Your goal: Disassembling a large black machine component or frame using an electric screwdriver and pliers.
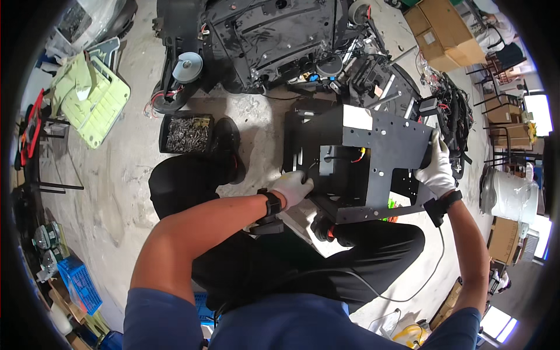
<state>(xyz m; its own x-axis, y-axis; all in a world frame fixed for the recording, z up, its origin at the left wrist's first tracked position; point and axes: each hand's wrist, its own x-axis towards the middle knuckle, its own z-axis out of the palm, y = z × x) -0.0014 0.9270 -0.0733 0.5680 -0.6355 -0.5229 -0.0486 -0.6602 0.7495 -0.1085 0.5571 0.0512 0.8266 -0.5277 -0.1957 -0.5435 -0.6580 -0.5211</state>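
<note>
A black metal housing [399, 146], box-like with a wide flat plate full of holes, is tilted in front of my knees. My right hand [437, 169], in a white glove, grips the plate's right edge, with its fingers curled partly out of sight. At the lower left corner of the housing, my gloved left hand [293, 188] is closed round its edge, its fingertips hidden. A yellow connector [362, 153] on a short wire shows in the housing's opening. A white patch [357, 117] covers part of its top side.
A black tray of screws [186, 134] lies on the floor beside my left foot. Large dark machine panels [274, 41] and loose parts spread ahead. Tangled black cables [458, 116] lie at right, below a cardboard box [444, 36]. Pale green panels [96, 102] stand at left.
</note>
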